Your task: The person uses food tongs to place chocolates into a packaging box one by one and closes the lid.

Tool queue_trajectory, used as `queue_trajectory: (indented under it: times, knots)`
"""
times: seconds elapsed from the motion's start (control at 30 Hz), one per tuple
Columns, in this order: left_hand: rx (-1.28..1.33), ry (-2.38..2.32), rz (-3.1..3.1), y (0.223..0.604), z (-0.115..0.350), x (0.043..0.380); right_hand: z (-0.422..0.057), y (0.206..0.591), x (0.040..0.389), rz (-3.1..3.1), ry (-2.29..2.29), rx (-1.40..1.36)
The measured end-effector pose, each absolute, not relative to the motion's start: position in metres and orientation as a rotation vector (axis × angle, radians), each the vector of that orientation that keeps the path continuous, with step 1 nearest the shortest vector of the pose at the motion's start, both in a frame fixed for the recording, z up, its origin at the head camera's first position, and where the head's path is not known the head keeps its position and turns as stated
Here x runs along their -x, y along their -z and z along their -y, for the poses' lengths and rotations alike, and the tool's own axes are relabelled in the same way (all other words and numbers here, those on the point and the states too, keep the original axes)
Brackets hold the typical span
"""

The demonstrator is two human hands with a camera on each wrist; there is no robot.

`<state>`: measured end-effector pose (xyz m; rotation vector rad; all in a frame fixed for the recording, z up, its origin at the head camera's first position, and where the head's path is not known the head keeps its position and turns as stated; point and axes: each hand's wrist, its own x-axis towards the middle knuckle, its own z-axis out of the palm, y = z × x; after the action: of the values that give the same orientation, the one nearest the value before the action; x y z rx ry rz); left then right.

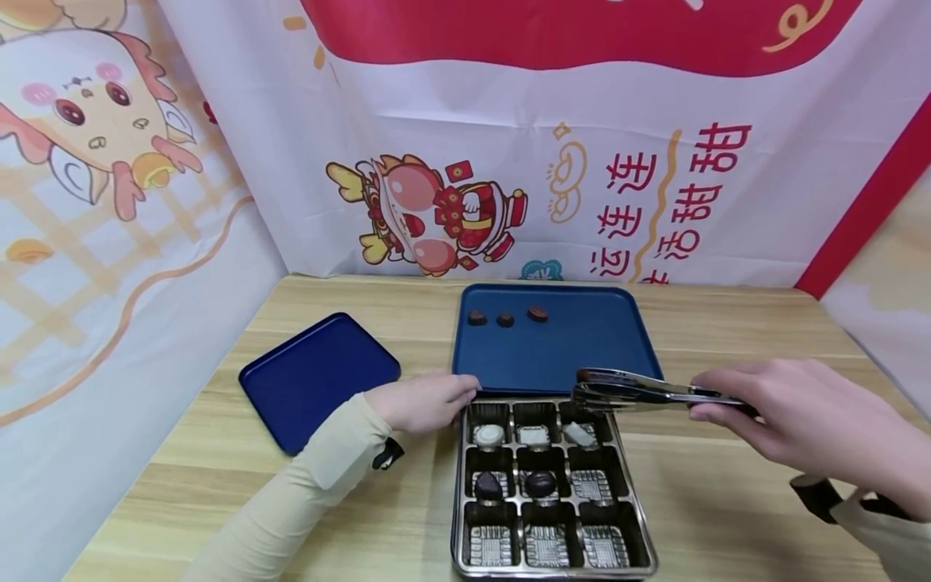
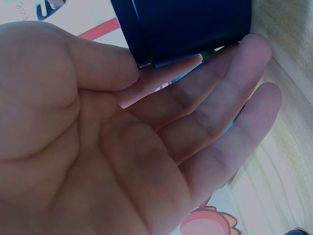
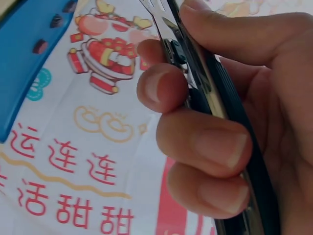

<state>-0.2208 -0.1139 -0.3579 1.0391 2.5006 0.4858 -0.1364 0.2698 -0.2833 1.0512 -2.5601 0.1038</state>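
Observation:
My right hand [image 1: 822,420] grips metal tongs [image 1: 655,394], their tips over the far right corner of a divided chocolate box [image 1: 465,558]. I cannot tell whether anything sits between those tips. The right wrist view has the fingers [image 3: 205,142] curled round the handles. At the box's far left corner, my left hand [image 1: 422,400] pinches the edge between thumb [image 2: 107,68] and forefinger. White chocolates [image 1: 489,436] lie in the far row, the right one tilted. Dark chocolates [image 1: 540,484] occupy the left and middle cells of the middle row; the other cells show bare ribbed bottoms.
Behind the box, a blue tray [image 1: 560,356] bears three brown chocolates [image 1: 505,319] near its far left. A smaller dark blue tray [image 1: 320,380] lies at the left, beyond my left forearm. Printed cloth [image 1: 473,105] hangs behind the wooden table [image 1: 393,533].

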Motion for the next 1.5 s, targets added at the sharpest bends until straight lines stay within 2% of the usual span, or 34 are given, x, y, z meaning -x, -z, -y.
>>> queue_trajectory:
  times: [0.37,0.93,1.5]
  knots:
    - [-1.067,-0.479,-2.51,0.358,0.116,0.224,-0.264,0.28,0.122,2.589,-0.068,-1.094]
    - [-1.081,-0.46,-2.528,0.362,0.117,0.225,-0.256,0.288,0.121,2.6,-0.104,-1.261]
    - [-1.076,-0.46,-2.512,0.361,0.114,0.224,-0.259,0.294,0.116,2.661,-0.045,-1.198]
